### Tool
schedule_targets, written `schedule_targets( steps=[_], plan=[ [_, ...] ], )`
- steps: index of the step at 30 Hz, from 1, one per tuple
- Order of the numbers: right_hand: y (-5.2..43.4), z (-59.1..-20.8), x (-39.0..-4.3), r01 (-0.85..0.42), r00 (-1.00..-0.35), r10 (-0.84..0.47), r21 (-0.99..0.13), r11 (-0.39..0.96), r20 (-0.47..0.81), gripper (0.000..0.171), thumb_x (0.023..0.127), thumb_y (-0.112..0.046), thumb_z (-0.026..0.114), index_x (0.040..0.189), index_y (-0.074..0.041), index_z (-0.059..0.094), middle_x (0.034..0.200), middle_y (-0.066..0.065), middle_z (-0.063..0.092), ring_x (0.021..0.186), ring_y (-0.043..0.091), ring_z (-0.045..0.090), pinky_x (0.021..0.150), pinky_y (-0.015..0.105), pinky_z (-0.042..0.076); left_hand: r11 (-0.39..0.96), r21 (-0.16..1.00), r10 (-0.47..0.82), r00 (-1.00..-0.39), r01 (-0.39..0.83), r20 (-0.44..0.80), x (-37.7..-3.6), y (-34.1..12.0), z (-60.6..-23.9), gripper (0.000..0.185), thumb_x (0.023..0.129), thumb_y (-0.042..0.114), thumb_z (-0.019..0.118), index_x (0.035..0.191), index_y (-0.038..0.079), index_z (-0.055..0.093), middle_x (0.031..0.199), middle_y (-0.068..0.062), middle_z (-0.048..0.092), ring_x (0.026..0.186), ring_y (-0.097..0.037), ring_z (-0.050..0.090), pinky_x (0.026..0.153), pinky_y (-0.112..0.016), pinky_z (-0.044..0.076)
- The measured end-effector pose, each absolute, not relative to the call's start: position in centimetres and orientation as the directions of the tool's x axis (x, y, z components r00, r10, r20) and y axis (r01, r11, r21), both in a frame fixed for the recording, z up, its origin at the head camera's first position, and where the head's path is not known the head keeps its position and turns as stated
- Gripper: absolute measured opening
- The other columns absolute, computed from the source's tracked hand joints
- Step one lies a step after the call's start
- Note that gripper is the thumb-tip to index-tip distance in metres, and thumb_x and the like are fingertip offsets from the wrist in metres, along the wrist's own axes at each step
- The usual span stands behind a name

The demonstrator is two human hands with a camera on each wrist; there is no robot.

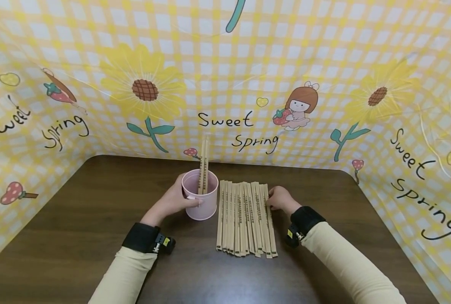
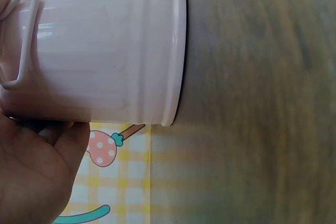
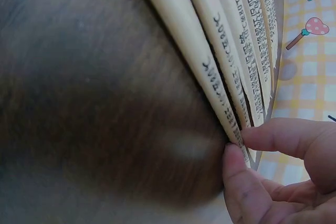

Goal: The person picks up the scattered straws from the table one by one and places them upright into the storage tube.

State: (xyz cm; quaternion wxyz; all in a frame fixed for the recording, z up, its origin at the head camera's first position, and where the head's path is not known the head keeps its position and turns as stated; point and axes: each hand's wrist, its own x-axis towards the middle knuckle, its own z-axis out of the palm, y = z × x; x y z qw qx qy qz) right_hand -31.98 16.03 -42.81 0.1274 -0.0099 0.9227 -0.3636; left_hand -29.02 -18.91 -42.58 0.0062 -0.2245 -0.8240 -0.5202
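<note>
Dark table (image 1: 96, 236), left hand (image 1: 172, 202) gripping pink cup (image 1: 202, 202), right hand (image 1: 280, 198) pinching outermost wrapped chopsticks (image 1: 269, 219) (row's right edge)

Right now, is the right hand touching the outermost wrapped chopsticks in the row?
Touching. The right wrist view shows the right hand's fingertips pinching the edge of the outermost wrapped chopsticks, with no gap.

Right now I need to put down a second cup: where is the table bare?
Bare dark wooden table lies left of the pink metal cup, right of the row of paper-wrapped chopsticks, and along the near edge between the sleeves. Crowded: cup against chopsticks, hands flanking them.
</note>
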Motion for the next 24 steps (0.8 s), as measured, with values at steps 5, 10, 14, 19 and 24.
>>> schedule_targets(
  steps=[5, 10, 14, 19, 24],
  plan=[
    [15.9, -42.2, -31.8, 0.051, -0.969, -0.128, -0.674, 0.737, -0.213, 0.035, 0.084, 0.003, 0.064, 0.063, -0.011, 0.040, 0.058, -0.002, 0.043, 0.052, 0.008, 0.049, 0.060, 0.023, 0.050, 0.379, 0.851, 0.351, -0.908, 0.363, 0.230, -28.9, -19.0, -42.6, 0.089, 0.080, 0.009, 0.082, 0.151, -0.004, 0.030, 0.144, -0.029, 0.048, 0.128, -0.042, 0.054, 0.106, -0.052, 0.046],
    [16.1, -41.9, -32.0, 0.054, -0.964, -0.139, -0.676, 0.735, -0.228, 0.048, 0.084, 0.003, 0.064, 0.061, -0.016, 0.027, 0.055, -0.006, 0.028, 0.048, 0.008, 0.042, 0.059, 0.022, 0.043, 0.399, 0.851, 0.343, -0.917, 0.340, 0.205, -28.7, -19.1, -42.5, 0.092, 0.080, 0.012, 0.082, 0.152, -0.003, 0.026, 0.146, -0.028, 0.044, 0.130, -0.042, 0.051, 0.107, -0.055, 0.045],
    [16.4, -41.5, -32.3, 0.064, -0.967, -0.121, -0.672, 0.738, -0.225, 0.025, 0.085, 0.004, 0.063, 0.071, 0.000, 0.043, 0.066, 0.008, 0.044, 0.055, 0.009, 0.049, 0.064, 0.026, 0.051, 0.391, 0.853, 0.351, -0.912, 0.347, 0.210, -28.8, -19.1, -42.5, 0.092, 0.080, 0.012, 0.081, 0.152, -0.004, 0.026, 0.146, -0.029, 0.044, 0.129, -0.043, 0.051, 0.107, -0.054, 0.045],
    [16.8, -39.9, -32.4, 0.037, -0.979, -0.109, -0.673, 0.739, -0.174, 0.040, 0.087, 0.002, 0.061, 0.123, 0.018, 0.053, 0.112, 0.033, 0.063, 0.070, 0.018, 0.063, 0.076, 0.035, 0.057, 0.397, 0.856, 0.333, -0.921, 0.332, 0.203, -28.7, -19.2, -42.6, 0.092, 0.080, 0.012, 0.082, 0.152, -0.005, 0.026, 0.145, -0.030, 0.045, 0.129, -0.043, 0.052, 0.106, -0.053, 0.045],
    [17.3, -37.5, -32.4, -0.013, -0.989, -0.114, -0.703, 0.711, -0.097, 0.053, 0.095, -0.001, 0.056, 0.143, 0.017, 0.042, 0.107, 0.028, 0.064, 0.084, 0.034, 0.067, 0.080, 0.039, 0.054, 0.400, 0.849, 0.331, -0.918, 0.345, 0.217, -28.8, -19.1, -42.7, 0.092, 0.079, 0.011, 0.082, 0.151, -0.006, 0.027, 0.144, -0.030, 0.047, 0.128, -0.044, 0.053, 0.107, -0.055, 0.045]
  ],
)
